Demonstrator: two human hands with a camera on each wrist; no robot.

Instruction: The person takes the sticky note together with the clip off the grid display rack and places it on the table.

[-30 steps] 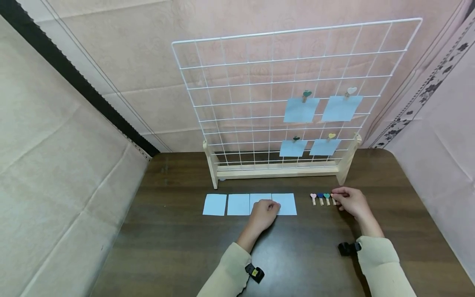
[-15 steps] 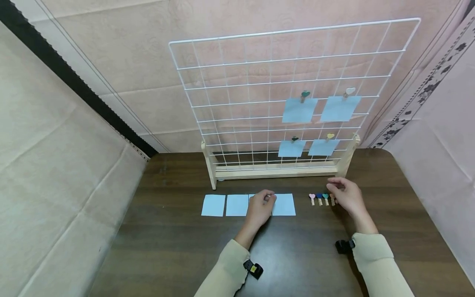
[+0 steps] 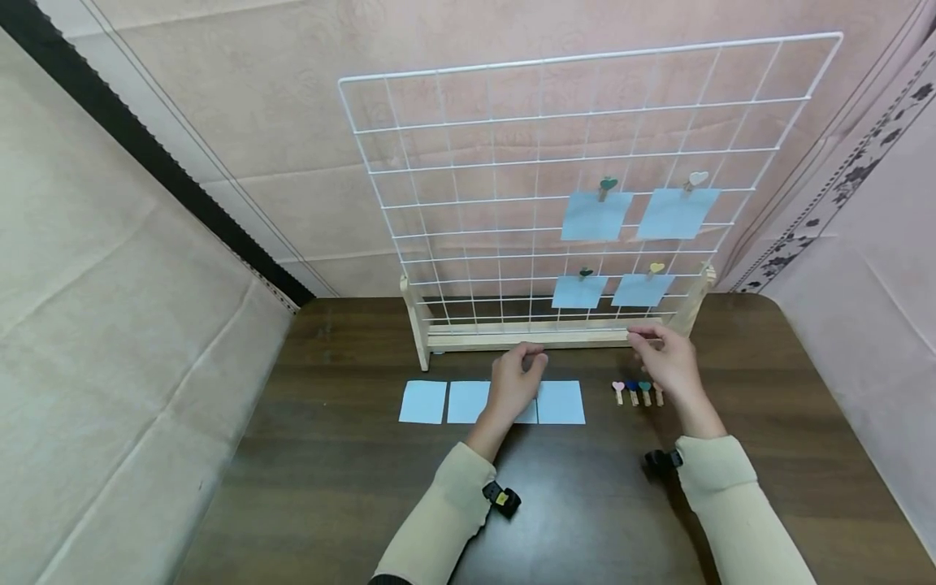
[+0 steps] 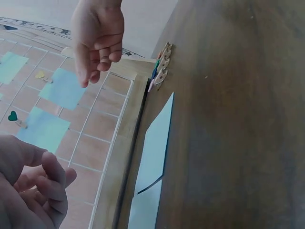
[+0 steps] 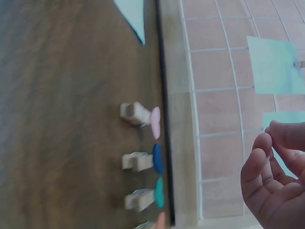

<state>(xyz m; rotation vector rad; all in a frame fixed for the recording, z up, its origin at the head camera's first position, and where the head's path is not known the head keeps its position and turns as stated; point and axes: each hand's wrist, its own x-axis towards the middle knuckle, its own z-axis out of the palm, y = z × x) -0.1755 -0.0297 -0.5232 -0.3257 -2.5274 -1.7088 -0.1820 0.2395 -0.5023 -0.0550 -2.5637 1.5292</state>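
Four blue notes (image 3: 594, 216) on grid (image 3: 468, 162)

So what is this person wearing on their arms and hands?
Both arms are in long, loose beige sleeves, the left sleeve and the right sleeve. The left hand and right hand are bare, with no gloves. A small black device sits at each wrist, the left device showing a yellow spot.

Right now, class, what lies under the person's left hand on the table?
Under the left hand lies the row of blue paper squares. The hand covers most of the third sheet; only its lower corner shows. Whether the hand touches it cannot be told.
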